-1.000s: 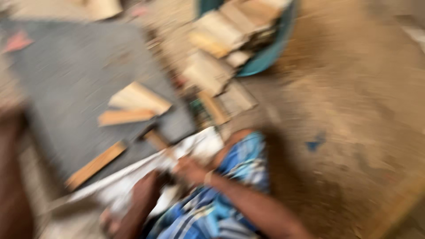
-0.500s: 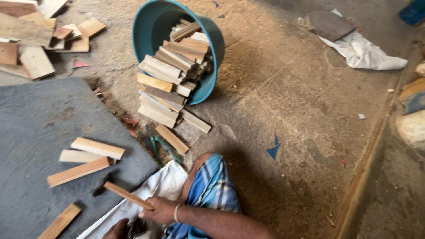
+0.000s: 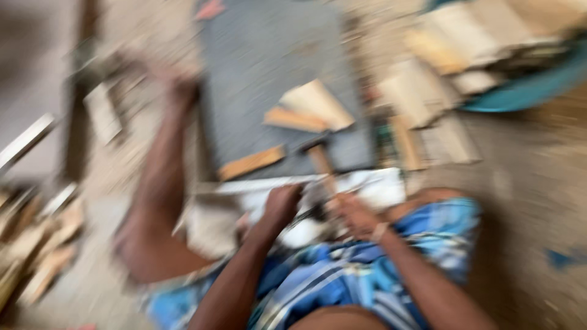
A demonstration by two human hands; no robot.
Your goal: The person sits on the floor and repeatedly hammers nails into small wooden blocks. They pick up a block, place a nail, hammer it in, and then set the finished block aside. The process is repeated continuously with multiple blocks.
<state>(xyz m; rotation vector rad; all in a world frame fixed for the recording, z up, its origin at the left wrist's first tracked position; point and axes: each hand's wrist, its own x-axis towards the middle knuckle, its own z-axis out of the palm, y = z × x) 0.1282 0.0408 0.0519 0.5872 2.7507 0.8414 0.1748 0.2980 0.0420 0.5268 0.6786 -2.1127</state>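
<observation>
Two bare hands meet just below a grey mat (image 3: 269, 61) in a heavily blurred view. Right hand (image 3: 354, 214) is closed around a wooden strip (image 3: 321, 162) that reaches up onto the mat's lower edge. Left hand (image 3: 282, 205) sits beside it, curled, grip unclear. More wooden pieces (image 3: 309, 110) lie on the mat.
</observation>
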